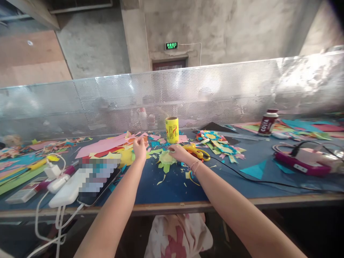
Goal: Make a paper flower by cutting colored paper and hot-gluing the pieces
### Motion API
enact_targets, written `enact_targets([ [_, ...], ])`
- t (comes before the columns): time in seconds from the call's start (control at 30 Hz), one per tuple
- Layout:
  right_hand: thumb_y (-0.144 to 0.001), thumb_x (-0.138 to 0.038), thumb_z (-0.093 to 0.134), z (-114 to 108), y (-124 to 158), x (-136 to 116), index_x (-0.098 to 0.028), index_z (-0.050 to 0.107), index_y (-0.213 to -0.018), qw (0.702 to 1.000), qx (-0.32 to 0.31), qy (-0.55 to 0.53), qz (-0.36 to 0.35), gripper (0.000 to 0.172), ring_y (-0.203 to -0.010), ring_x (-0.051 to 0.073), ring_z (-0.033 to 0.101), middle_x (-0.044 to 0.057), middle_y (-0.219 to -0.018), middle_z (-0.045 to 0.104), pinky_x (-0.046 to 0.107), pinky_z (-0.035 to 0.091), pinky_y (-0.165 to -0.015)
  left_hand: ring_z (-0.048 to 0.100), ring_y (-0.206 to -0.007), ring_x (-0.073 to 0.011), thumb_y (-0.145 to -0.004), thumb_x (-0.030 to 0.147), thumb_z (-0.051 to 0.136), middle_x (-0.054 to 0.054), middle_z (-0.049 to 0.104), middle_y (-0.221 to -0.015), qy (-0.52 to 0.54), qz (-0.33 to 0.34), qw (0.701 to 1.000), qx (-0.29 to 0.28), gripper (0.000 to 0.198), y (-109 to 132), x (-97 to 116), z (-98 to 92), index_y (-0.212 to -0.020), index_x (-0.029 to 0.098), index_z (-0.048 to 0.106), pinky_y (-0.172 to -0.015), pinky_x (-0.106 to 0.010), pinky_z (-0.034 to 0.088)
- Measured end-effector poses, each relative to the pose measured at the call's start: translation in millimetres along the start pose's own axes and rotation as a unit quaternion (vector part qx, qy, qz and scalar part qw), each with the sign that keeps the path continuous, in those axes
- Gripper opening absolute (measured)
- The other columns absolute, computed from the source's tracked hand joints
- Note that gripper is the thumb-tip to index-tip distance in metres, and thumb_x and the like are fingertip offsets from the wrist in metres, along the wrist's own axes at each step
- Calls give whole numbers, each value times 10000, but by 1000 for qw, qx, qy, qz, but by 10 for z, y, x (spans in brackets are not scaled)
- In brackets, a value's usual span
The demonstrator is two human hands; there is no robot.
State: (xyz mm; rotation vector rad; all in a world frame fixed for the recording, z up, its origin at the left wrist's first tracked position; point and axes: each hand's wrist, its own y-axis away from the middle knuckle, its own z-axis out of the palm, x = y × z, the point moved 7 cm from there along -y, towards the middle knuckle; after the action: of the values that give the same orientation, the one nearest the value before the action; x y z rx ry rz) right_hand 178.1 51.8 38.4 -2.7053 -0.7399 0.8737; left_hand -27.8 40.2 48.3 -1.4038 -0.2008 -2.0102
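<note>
My left hand point(140, 147) is raised over the paper scraps with its fingers curled together in a pinch. Whatever is between those fingertips is too small to make out. My right hand point(179, 152) has its fingers closed at the edge of a pale yellow and green paper flower point(164, 161) lying on the blue tabletop point(172, 191). Right beside that wrist lies a yellow glue gun point(197, 152), partly hidden by the hand, with a black cable. Behind the hands stands a yellow printed cylinder point(172, 130), upright with a hollow top.
Pink paper sheets point(103, 144) and a phone point(99, 181) with a white power bank point(70, 188) lie left. A multicoloured paper wreath point(212, 137), a brown bottle point(268, 123) and a purple power strip point(302, 164) are right. A perforated metal screen point(228, 89) bounds the back.
</note>
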Motion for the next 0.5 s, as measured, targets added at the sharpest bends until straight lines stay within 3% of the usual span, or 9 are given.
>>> enact_targets([
  [0.13,-713,-111,572,-12,-10,26,-135,634,-979,999,27,24,-19,274,-996,219,560,107,-1016,614,329,425,-902,604,-589,-93,-752,205,591,11,570,-652,24,14,1000,7,111,-19,52,-34,-743,161,490,-650,-256,521],
  [0.27,-668,-101,591,-130,-3,-4,-159,657,-897,992,121,19,-39,245,-1006,247,537,111,-979,592,396,414,-918,590,-568,-89,-686,232,664,-9,607,-606,10,5,997,-72,139,42,43,106,-718,131,574,-601,-212,503],
  [0.37,-670,-85,541,-214,-11,-74,-170,645,-860,980,164,-85,-70,233,-930,212,567,89,-934,605,384,443,-876,609,-577,-98,-677,230,677,-21,634,-612,45,-55,991,-114,139,120,-17,201,-720,125,598,-607,-217,508],
  [0.5,-633,-43,443,-237,-78,-68,-179,601,-809,936,141,-320,-40,273,-767,151,610,23,-797,639,335,485,-775,639,-603,-124,-719,218,638,-41,659,-630,76,-123,979,-145,99,218,-49,275,-727,121,616,-628,-243,519],
])
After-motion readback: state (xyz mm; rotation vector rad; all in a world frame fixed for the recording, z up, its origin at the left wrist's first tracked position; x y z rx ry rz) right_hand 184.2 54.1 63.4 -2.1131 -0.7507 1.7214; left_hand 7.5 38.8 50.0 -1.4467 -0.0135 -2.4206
